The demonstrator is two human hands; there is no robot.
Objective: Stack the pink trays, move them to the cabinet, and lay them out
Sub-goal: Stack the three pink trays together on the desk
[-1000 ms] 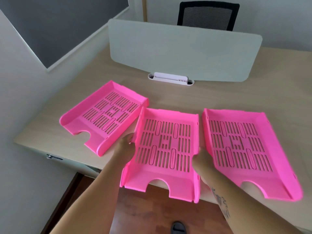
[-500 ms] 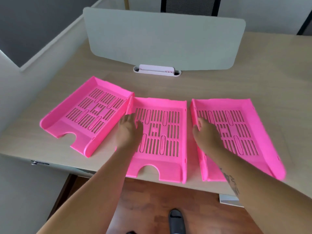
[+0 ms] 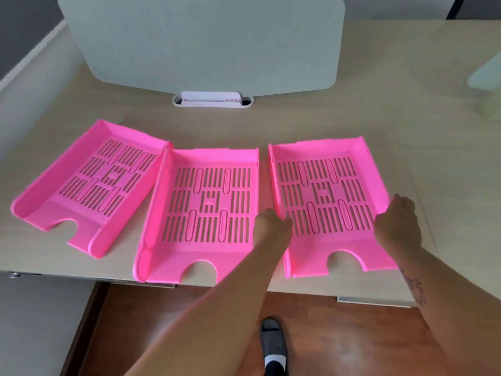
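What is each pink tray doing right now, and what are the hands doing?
Left pink slotted plastic tray: flat on the desk, turned askew, empty.
Middle pink slotted plastic tray: flat, empty, untouched.
Right pink slotted plastic tray: flat, empty, held at both sides.
Left hand: on its left wall.
Right hand: on its right wall.

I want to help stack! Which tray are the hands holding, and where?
The right-hand pink slotted plastic tray, by its two long side walls: left hand on the left wall, right hand on the right.
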